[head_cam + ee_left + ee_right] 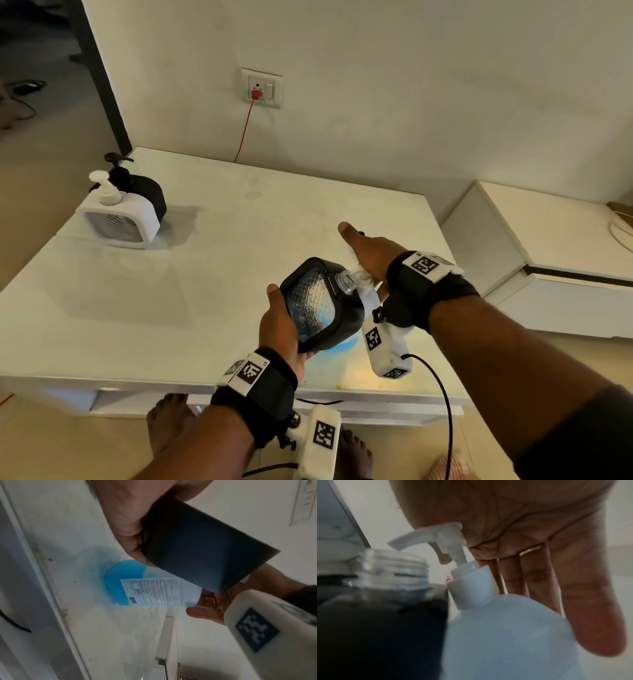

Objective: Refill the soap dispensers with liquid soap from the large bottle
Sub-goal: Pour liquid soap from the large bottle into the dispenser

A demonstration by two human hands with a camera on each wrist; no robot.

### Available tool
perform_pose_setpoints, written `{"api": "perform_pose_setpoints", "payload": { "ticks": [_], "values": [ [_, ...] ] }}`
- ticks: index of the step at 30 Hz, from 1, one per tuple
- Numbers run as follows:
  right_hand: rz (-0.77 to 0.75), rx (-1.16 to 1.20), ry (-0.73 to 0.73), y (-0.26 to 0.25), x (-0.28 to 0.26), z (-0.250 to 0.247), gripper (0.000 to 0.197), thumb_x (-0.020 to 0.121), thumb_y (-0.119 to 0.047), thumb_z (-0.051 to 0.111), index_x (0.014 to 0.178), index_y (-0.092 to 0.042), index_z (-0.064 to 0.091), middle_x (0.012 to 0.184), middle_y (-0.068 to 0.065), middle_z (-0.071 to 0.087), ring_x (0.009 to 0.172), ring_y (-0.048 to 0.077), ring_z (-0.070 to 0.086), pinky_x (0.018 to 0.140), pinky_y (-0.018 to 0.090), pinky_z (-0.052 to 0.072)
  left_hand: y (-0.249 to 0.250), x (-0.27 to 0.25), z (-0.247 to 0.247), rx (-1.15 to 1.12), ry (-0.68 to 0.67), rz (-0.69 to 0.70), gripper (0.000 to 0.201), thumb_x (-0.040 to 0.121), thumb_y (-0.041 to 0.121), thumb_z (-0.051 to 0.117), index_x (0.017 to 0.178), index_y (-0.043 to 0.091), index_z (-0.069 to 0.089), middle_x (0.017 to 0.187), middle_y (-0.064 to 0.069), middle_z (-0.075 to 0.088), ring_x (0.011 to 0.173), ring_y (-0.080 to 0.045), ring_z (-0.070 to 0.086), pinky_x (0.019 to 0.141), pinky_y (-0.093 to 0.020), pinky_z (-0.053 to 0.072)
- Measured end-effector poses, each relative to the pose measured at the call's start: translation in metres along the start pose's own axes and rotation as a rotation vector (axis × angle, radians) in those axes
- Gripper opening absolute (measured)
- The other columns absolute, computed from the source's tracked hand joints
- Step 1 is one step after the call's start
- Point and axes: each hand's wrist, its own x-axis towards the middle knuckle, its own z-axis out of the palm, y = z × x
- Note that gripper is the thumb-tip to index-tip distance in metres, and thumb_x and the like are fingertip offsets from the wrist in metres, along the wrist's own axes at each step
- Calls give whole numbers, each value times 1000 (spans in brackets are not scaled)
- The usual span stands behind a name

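My left hand (284, 318) grips a black soap dispenser (322, 305) with a clear textured front, tilted over the table, its pump off and its threaded neck (347, 281) open. Right behind it stands the large bottle (150, 592), translucent white with blue soap low inside and a printed label. My right hand (368, 251) lies flat with straight fingers, palm on the bottle's white pump head (436, 534). The pump's spout sits just above the dispenser's neck (393, 569). The head view hides most of the bottle behind the dispenser and my wrist camera.
A white dispenser (116, 219) and a black one (144, 192), both with pumps on, stand at the far left of the white table (205, 274). A red cable runs from the wall socket (262, 88) behind the table. A low white cabinet (548, 240) stands to the right.
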Motion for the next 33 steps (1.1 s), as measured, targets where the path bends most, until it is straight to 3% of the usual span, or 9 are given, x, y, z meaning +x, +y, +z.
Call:
{"api": "perform_pose_setpoints", "payload": {
  "ticks": [4, 8, 11, 16, 20, 24, 25, 29, 33],
  "values": [
    [3, -38, 107, 3, -1, 6, 67, 86, -81, 27, 109, -25, 56, 103, 6, 62, 93, 26, 56, 92, 39, 46, 0, 1, -1, -2, 7, -7, 48, 105, 66, 30, 104, 30, 63, 111, -8, 68, 101, -30, 67, 94, -49, 57],
    [10, -19, 161, 8, -1, 5, 73, 94, -69, 35, 143, -16, 48, 131, 9, 61, 109, 30, 59, 96, 36, 44, -1, 0, 0, -15, 19, -14, 48, 105, 65, 33, 107, 29, 65, 113, -9, 69, 104, -32, 67, 94, -51, 57],
    [1, -51, 177, 8, -3, 6, 70, 96, -65, 36, 146, -17, 44, 141, 9, 54, 124, 32, 52, 105, 40, 38, -1, 0, 0, -20, 25, -13, 47, 105, 64, 33, 103, 28, 64, 114, -10, 69, 106, -34, 67, 97, -55, 56],
    [-14, -12, 72, 3, -4, 3, 82, 83, -86, 27, 134, -24, 49, 124, 10, 61, 104, 30, 59, 97, 41, 45, 0, 1, -1, -6, 18, -8, 56, 105, 66, 31, 128, 27, 62, 129, -13, 67, 111, -35, 66, 100, -54, 55],
    [-4, 82, -58, -1, -9, -7, 101, 82, -87, 24, 147, -10, 38, 114, 19, 65, 103, 39, 63, 97, 54, 49, 0, 0, 0, -3, 18, -17, 56, 104, 67, 30, 129, 28, 61, 133, -14, 66, 116, -37, 65, 103, -55, 54],
    [-16, -10, 34, 2, -3, 0, 88, 86, -83, 23, 132, -14, 51, 108, 9, 64, 106, 32, 61, 96, 40, 45, 0, 0, 1, 0, 29, -11, 51, 105, 67, 30, 123, 29, 59, 131, -13, 65, 114, -36, 64, 101, -53, 55],
    [-6, -22, 59, 2, -3, 1, 83, 86, -82, 24, 126, -15, 54, 111, 9, 64, 109, 33, 61, 96, 39, 45, -1, 1, 0, 2, 33, -14, 51, 104, 67, 31, 124, 29, 59, 130, -13, 64, 112, -35, 65, 101, -54, 54],
    [17, -19, 129, 4, -2, 4, 74, 95, -68, 32, 147, -16, 43, 144, 10, 52, 119, 32, 56, 101, 37, 42, -4, 3, -2, 9, 42, -21, 58, 103, 69, 32, 134, 27, 58, 130, -14, 65, 110, -36, 67, 102, -57, 54],
    [-1, -56, 176, 8, -5, 5, 68, 98, -62, 34, 148, -17, 41, 145, 11, 51, 128, 33, 49, 109, 41, 36, -4, 3, -1, 2, 44, -24, 58, 103, 69, 33, 133, 26, 59, 127, -14, 67, 109, -36, 68, 101, -57, 55]
  ]
}}
